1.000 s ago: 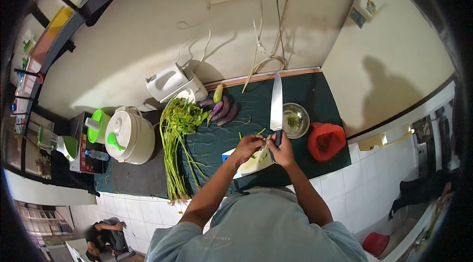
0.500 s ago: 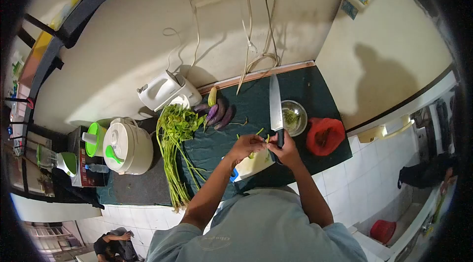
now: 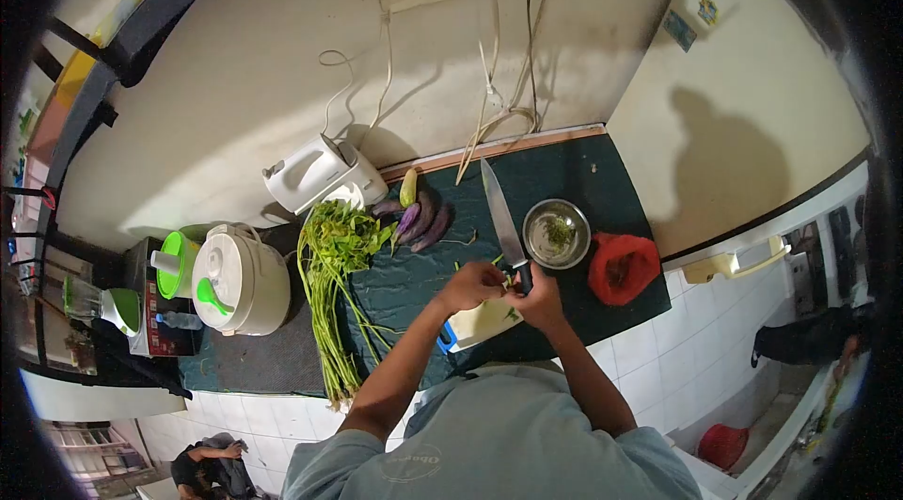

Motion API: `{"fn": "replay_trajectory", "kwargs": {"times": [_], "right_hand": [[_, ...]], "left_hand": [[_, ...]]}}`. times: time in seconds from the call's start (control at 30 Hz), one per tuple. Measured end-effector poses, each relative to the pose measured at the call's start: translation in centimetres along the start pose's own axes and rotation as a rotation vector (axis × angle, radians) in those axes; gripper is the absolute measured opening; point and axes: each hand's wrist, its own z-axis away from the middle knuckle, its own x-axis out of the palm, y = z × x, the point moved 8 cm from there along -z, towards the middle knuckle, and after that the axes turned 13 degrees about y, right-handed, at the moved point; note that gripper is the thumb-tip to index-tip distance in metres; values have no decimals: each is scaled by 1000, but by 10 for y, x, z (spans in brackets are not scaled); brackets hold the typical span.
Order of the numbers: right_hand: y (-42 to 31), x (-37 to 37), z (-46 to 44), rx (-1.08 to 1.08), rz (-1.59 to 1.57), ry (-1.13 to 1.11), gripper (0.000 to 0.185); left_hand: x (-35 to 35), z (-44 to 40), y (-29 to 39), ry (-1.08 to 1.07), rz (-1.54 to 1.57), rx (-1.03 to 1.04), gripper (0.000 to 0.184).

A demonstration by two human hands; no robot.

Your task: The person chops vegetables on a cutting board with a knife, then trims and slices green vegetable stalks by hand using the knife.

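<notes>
My right hand [image 3: 540, 302] is closed round the black handle of a large kitchen knife [image 3: 501, 215], its blade pointing up and away from me. Close beside it, my left hand [image 3: 472, 287] pinches a small green vegetable piece, mostly hidden by the fingers. Below both hands lies a white cutting board [image 3: 478, 327] with a blue corner and a few green bits on it. Beyond my right hand stands a metal bowl [image 3: 537, 225] holding chopped greens. A red plastic bag [image 3: 628, 267] sits to the bowl's right, its top open.
Leafy greens with long stems [image 3: 331, 312] lie left of the board, near several eggplants [image 3: 428, 222]. A white hand mixer [image 3: 315, 177] and a rice cooker [image 3: 246, 282] stand further left. Cords hang from the wall sockets. Another person [image 3: 218, 470] sits low at the lower left.
The knife blade has swung left, from nearly upright in view to slanting up-left. Both hands stay close together over the board. My view has shifted slightly.
</notes>
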Motion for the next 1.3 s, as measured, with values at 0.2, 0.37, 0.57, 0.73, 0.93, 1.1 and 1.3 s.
{"fn": "replay_trajectory", "kwargs": {"times": [0.2,0.37,0.57,0.73,0.93,1.1,1.3], "right_hand": [[15,-22,-11,162,-76,131,25],[23,-32,-16,240,-280,195,25],[14,-47,-30,225,-367,232,28],[13,-41,-35,299,-448,225,29],[-1,-39,-37,238,-313,155,30],[-7,-39,-32,206,-304,126,31],[-22,-39,-33,169,-266,83,30]], "left_hand": [[-34,-12,24,492,-355,181,21],[-63,-35,6,687,-339,270,11],[-39,-30,-8,478,-178,298,27],[6,14,54,150,80,133,39],[0,21,57,395,158,146,28],[0,22,61,387,107,223,24],[-5,23,66,378,34,250,17]]}}
